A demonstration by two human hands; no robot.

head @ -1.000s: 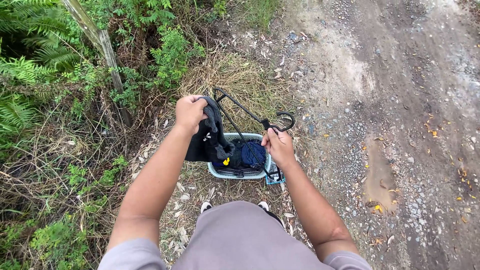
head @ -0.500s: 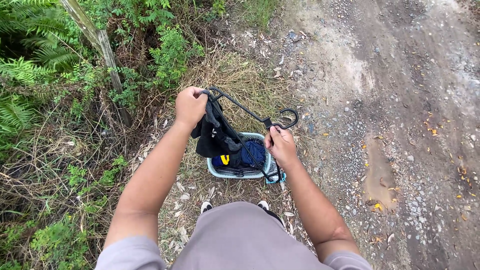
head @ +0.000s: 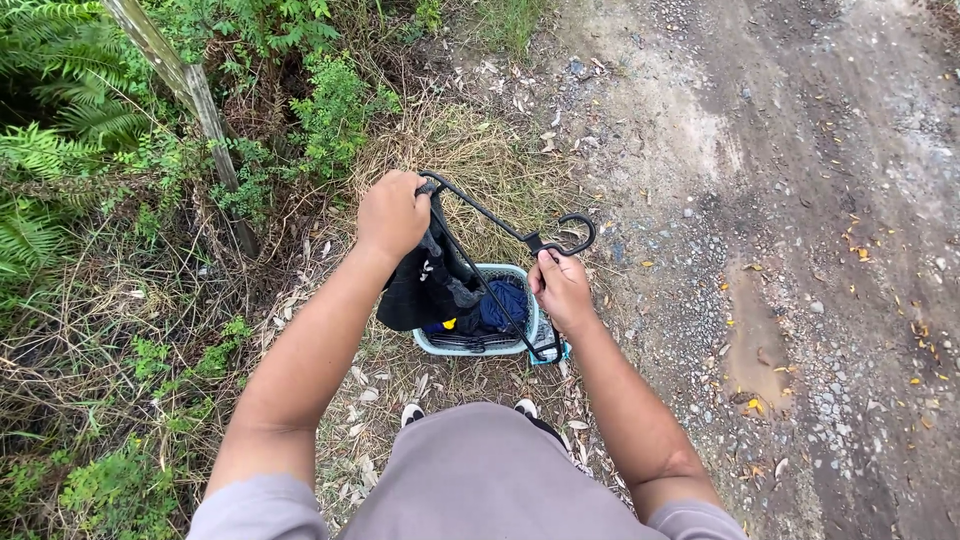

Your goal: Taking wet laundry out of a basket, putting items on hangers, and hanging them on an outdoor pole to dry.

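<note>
My left hand point(head: 392, 213) grips one end of a black clothes hanger point(head: 500, 228) together with a dark garment point(head: 427, 285) that hangs down from it. My right hand point(head: 562, 288) holds the hanger just below its hook. Under both hands a pale blue laundry basket point(head: 470, 346) stands on the ground with blue and dark clothes inside. The garment covers the basket's left part.
Dry grass lies around the basket. Ferns and weeds point(head: 90, 150) fill the left side, with a leaning wooden post point(head: 195, 100) among them. A gravel and dirt track point(head: 800, 200) with a small puddle point(head: 757, 335) runs along the right. My shoe tips point(head: 412, 411) show below the basket.
Both hands have lifted the hanger and the dark garment a little higher above the basket. The hanger now tilts more from the left hand down toward the right.
</note>
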